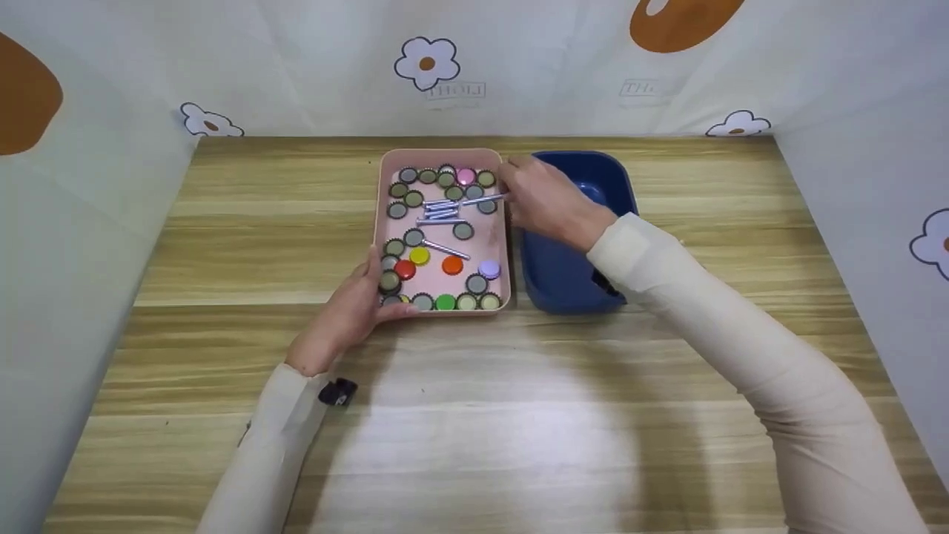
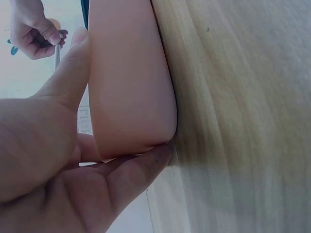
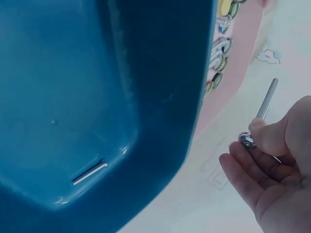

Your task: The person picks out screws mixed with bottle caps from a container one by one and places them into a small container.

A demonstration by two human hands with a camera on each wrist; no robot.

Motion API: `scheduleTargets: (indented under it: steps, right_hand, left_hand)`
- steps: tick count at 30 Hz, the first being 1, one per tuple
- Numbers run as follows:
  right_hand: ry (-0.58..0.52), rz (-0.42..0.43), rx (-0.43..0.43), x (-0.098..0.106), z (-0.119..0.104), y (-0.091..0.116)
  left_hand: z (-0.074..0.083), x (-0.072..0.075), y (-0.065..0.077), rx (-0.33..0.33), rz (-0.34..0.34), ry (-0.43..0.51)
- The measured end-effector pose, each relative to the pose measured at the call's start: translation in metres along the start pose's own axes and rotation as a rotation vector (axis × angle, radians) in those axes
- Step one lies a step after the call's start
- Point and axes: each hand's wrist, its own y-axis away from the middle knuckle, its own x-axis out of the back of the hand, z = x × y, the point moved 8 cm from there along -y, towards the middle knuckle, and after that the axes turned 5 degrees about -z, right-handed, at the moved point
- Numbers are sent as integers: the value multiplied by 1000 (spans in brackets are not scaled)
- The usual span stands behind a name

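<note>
My right hand pinches a silver bolt by its round head between thumb and fingers, above the gap between a pink tray and a blue bin. The bolt's threaded shank sticks out toward the tray. My left hand grips the tray's near left corner, thumb along the near wall and fingers on the left side. Inside the tray lie several bolts in the middle, a lone bolt nearer me, and many bottle caps, most of them upside down.
One bolt lies on the floor of the blue bin, seen in the right wrist view. Tray and bin stand side by side on a wooden table. A flower-printed white curtain surrounds the table at the back and sides.
</note>
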Motion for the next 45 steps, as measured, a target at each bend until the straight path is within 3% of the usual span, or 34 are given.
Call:
scheduleTargets:
  steps: [4, 17, 30, 38, 45]
  right_hand:
    - [-18, 11, -3, 3, 10, 2]
    - [-77, 32, -63, 11, 52, 4]
    - [-78, 41, -124, 8, 79, 8]
    - [-27, 34, -217, 7, 102, 9]
    - [-22, 12, -210, 3, 110, 9]
  left_hand:
    - [-2, 1, 0, 7, 4, 23]
    - [-1, -2, 2, 5, -2, -56]
    - [-1, -3, 1, 25, -10, -7]
    - [1, -3, 1, 9, -7, 14]
    - [3, -2, 3, -14, -1, -71]
